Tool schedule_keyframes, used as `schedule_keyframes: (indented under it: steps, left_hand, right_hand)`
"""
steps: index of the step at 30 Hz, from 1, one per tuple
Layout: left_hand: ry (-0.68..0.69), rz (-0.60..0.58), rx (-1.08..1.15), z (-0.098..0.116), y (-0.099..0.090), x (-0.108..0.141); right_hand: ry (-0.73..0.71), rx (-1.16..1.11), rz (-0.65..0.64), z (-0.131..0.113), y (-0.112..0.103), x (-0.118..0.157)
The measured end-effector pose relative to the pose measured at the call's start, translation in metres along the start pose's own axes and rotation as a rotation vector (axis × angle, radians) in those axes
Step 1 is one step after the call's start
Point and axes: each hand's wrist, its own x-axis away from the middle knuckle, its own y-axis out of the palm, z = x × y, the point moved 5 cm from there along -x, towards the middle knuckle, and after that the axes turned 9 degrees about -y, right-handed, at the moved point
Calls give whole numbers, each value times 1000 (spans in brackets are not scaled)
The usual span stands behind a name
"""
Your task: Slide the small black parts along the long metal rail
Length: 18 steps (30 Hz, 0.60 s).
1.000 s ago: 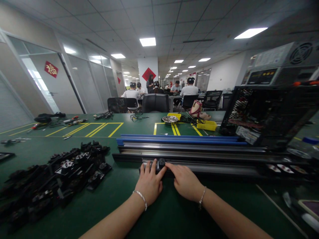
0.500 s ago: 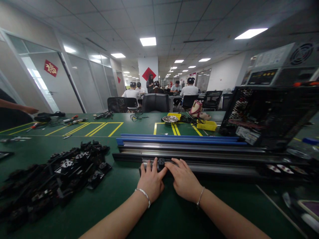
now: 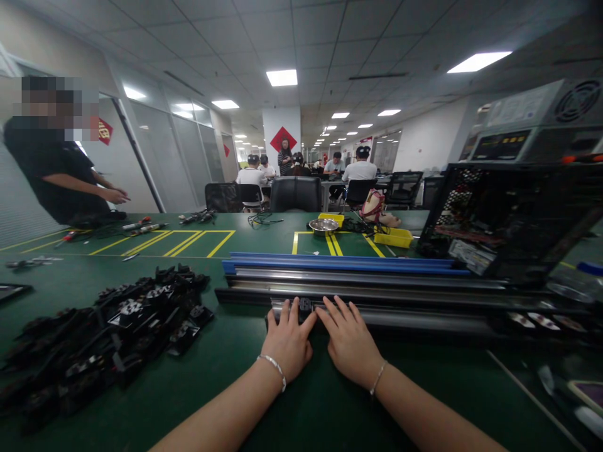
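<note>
My left hand (image 3: 286,345) rests with its fingers spread on the near dark rail (image 3: 424,321), close to its left end. Beside it, my right hand (image 3: 351,345) lies with its fingers apart on the same rail. Between the fingers of both hands sits a small black block-like part (image 3: 305,305); a closed grip on it does not show. Behind run another dark rail (image 3: 377,294) and a blue rail (image 3: 343,262), roughly parallel to the near one. The undersides of both palms are hidden.
A heap of black parts (image 3: 127,326) covers the left of the green table (image 3: 245,389). To the right stands an open computer case (image 3: 499,213). A metal bowl (image 3: 323,225) and a yellow tray (image 3: 393,237) are at the back. A person (image 3: 56,163) stands at far left.
The fingers of my right hand have spread a little and stretched forward; my left hand stays nearly in place. At far left, the person has come further into view.
</note>
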Motion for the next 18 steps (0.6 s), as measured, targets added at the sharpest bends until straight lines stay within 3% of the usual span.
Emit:
schedule_keyframes:
  steps: [18]
  left_hand:
    - [-75, 44, 72, -7, -1, 0]
  right_hand:
    - [-18, 31, 23, 1, 1, 0]
